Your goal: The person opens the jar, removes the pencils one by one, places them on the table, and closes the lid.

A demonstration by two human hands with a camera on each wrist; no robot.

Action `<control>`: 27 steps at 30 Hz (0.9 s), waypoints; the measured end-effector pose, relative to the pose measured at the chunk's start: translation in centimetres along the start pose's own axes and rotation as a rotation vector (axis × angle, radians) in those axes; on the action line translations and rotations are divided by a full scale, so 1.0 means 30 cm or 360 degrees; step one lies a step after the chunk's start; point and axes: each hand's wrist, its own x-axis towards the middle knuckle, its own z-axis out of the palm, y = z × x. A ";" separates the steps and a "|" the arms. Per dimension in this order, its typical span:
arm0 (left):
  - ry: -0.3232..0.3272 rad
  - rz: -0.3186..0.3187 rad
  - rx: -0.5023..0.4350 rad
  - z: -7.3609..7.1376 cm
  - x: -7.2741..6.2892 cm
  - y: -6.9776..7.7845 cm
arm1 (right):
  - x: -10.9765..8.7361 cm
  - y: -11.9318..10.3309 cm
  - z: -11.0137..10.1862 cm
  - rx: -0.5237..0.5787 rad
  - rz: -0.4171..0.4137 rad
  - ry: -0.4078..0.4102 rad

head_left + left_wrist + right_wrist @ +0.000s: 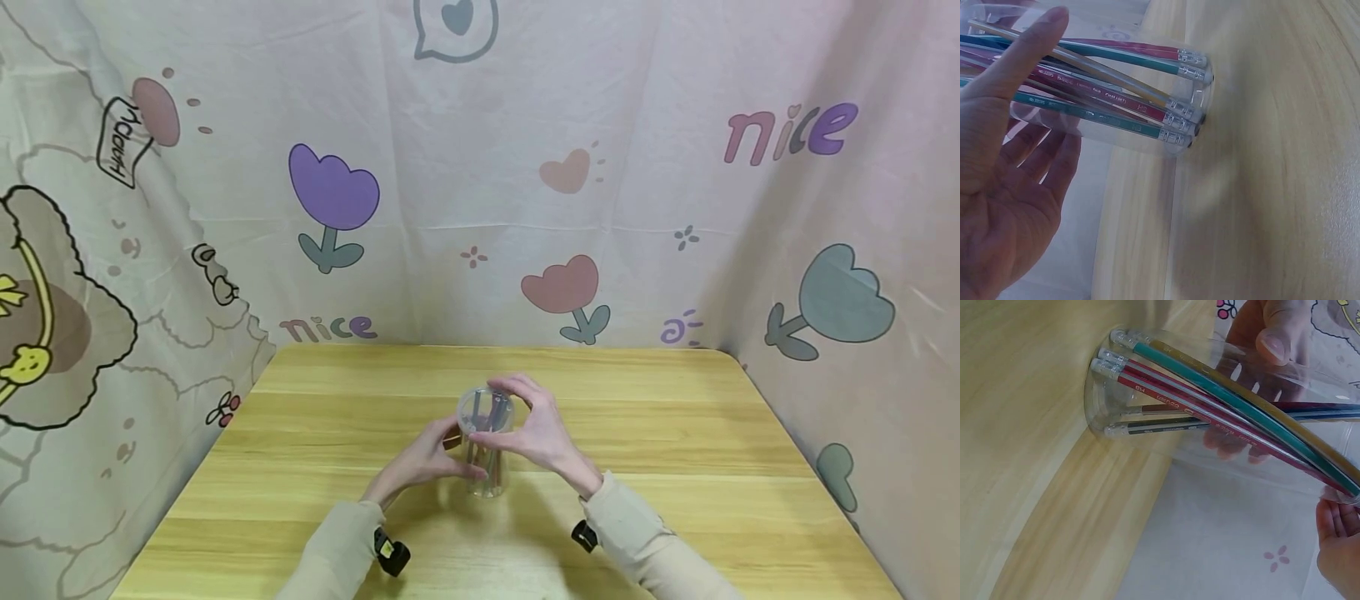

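A clear plastic cylinder [487, 486] stands upright on the table with several pencils [1107, 119] inside. Red, green and golden-yellow barrels show, and their white erasers in silver ferrules point down. My left hand [427, 458] holds the cylinder's body, thumb on the near side and fingers behind it. Up at the rim, my right hand [542, 429] grips the round translucent top [468, 417] between thumb and fingers. Whether that top is a separate lid I cannot tell. In the right wrist view, the left hand's fingers show through the clear wall.
The wooden table [315, 425] runs back to a printed cloth backdrop [450, 167], which also hangs at both sides. A black wrist camera [392, 553] sits under the left sleeve, another [584, 536] under the right.
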 end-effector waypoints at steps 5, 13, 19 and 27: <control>0.0005 -0.0003 0.0002 0.001 -0.001 0.003 | 0.000 0.011 -0.007 0.0136 0.0022 -0.0042; 0.0001 -0.0017 -0.0005 0.000 -0.004 0.004 | 0.011 0.037 -0.021 0.0263 0.0047 -0.0151; 0.0002 -0.0025 -0.0009 0.002 -0.003 0.006 | 0.008 0.037 -0.026 0.0213 0.0024 -0.0190; 0.0017 -0.0029 -0.0019 0.005 -0.006 0.004 | -0.001 0.000 -0.006 -0.0184 -0.0024 -0.0117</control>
